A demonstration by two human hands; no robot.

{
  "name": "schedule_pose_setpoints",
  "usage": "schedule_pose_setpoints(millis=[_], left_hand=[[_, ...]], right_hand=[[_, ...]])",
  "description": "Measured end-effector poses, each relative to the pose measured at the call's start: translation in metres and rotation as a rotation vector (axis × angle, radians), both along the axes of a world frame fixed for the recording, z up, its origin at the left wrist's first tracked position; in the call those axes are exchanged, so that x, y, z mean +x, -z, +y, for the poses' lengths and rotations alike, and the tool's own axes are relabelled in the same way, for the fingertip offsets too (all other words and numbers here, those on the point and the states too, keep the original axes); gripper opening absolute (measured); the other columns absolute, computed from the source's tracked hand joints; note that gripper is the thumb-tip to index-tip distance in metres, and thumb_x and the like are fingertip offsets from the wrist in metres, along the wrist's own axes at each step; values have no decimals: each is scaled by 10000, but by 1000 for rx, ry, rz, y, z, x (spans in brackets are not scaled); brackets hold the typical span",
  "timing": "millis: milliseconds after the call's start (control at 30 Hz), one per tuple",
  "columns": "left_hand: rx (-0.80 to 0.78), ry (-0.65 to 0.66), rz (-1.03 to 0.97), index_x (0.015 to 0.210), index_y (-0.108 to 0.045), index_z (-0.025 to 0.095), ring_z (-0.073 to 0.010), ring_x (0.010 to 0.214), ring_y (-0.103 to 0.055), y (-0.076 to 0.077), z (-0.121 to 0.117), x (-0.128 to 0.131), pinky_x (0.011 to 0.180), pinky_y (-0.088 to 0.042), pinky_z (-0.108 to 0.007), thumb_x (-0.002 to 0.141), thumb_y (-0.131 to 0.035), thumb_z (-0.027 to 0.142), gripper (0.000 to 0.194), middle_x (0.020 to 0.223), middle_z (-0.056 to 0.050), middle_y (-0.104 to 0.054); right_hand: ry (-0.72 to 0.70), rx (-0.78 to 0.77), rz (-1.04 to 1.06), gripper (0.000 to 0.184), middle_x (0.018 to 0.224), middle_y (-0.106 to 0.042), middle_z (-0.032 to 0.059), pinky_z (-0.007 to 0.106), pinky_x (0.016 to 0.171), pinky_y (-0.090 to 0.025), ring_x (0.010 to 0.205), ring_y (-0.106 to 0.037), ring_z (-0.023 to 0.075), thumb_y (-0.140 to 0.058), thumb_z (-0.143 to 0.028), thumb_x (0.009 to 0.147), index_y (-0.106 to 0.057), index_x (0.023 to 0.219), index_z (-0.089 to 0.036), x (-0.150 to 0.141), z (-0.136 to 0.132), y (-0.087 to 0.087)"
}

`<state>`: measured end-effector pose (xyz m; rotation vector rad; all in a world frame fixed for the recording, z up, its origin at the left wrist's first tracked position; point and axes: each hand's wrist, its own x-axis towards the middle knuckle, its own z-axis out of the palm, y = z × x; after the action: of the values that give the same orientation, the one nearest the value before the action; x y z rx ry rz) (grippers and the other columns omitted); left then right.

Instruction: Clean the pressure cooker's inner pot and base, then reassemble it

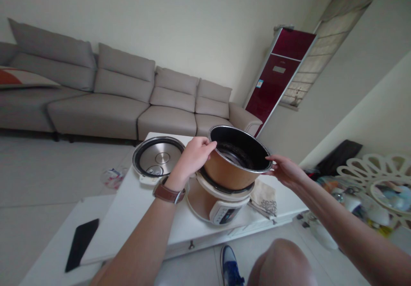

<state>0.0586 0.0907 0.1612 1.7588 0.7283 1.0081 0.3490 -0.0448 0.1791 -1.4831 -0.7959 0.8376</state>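
Between my two hands is a tilted inner pot, black inside and golden brown outside. My left hand grips its left rim, thumb over the edge. On the opposite rim, my right hand pinches the pot with thumb above and fingers below. Directly beneath stands the white-and-brown electric cooker body, its control panel facing me. The pot hides the cooker's opening, so I cannot tell whether it still sits partly inside. Left of the cooker, the round lid lies with its metal inner side up.
The cooker stands on a white low table with drawers. A folded cloth lies right of it, a black flat object at the left end. Behind are a grey sofa and a dark red cabinet-like unit. Cluttered items stand right.
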Motion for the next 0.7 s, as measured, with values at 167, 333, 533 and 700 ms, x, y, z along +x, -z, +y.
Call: schedule_pose_setpoints(millis=[167, 333, 533, 700], left_hand=[[-27, 34, 38, 624, -546, 198, -115, 482, -506, 9, 7, 0, 504, -354, -250, 876, -603, 435, 350, 561, 8, -579], [-63, 26, 61, 621, -549, 199, -123, 480, -525, 20, 14, -1, 491, -378, -250, 874, -606, 424, 343, 554, 3, -578], [-171, 62, 41, 618, -552, 190, -106, 459, -492, 28, 18, 0, 469, -361, -238, 881, -606, 339, 307, 566, 5, -557], [-232, 46, 50, 588, -539, 185, -96, 445, -469, 31, 18, 2, 471, -358, -234, 892, -601, 294, 329, 554, 7, -535]], right_hand=[[54, -75, 63, 98, 651, -663, 34, 344, 600, -651, 635, -644, 184, -724, -160, 707, -662, 769, -203, -4, 3, 5], [78, -116, 25, 39, 776, -729, 55, 361, 677, -642, 753, -660, 198, -726, -175, 711, -718, 741, -200, -4, 9, 14], [85, -120, -151, 70, 973, -787, 82, 367, 905, -574, 1033, -667, 244, -782, -254, 678, -764, 718, -199, 10, 15, 30], [85, -147, -193, 134, 998, -791, 93, 382, 971, -532, 1100, -651, 269, -797, -317, 654, -795, 727, -205, 15, 16, 42]])
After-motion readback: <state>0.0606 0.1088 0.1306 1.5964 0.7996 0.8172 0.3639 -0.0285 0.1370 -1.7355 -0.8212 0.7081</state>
